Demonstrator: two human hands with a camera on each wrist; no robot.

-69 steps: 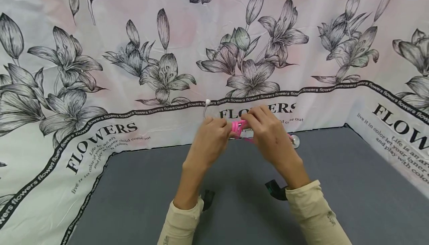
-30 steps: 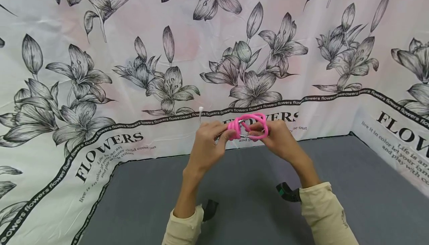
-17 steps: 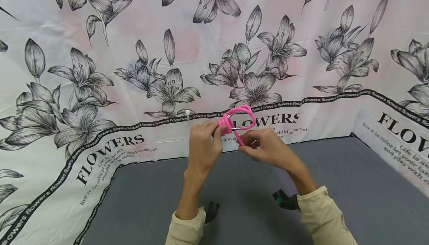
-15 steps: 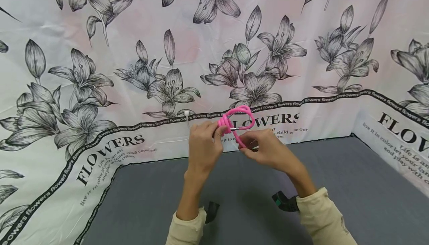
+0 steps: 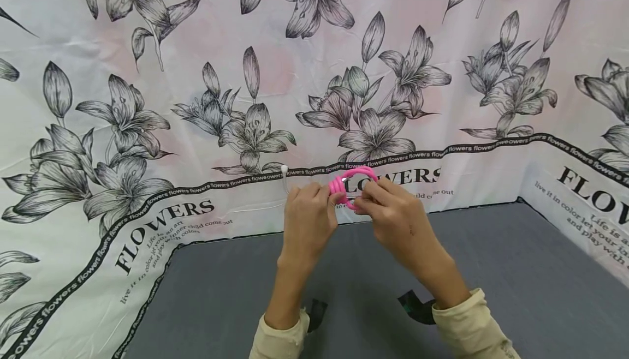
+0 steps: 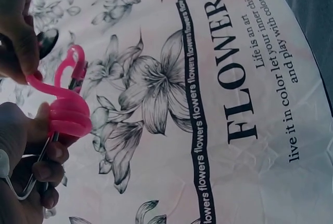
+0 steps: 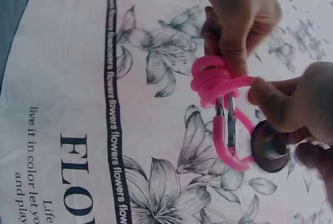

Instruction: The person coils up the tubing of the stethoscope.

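Both hands hold a stethoscope with pink tubing (image 5: 338, 186) just above the table's far edge. My left hand (image 5: 310, 222) grips the coiled tubing and the metal ear tubes (image 6: 32, 182). A white ear tip (image 5: 284, 169) sticks up beyond this hand. In the right wrist view, several turns of pink tube (image 7: 210, 81) wrap around the metal tubes, and a pink loop hangs below. My right hand (image 5: 400, 220) pinches a length of tubing beside the coils. The round chest piece (image 7: 269, 147) hangs by the right fingers. Fingers hide part of the ear tubes.
A grey table surface (image 5: 236, 293) lies below the hands. Behind it rises a white cloth (image 5: 265, 214) printed with flowers and lettering, which also runs along both sides. Dark straps (image 5: 416, 307) show at the wrists.
The right hand has moved from below the pink loop up against its right side, drawing the tube around the coils. The left hand keeps its grip and shifts slightly right.
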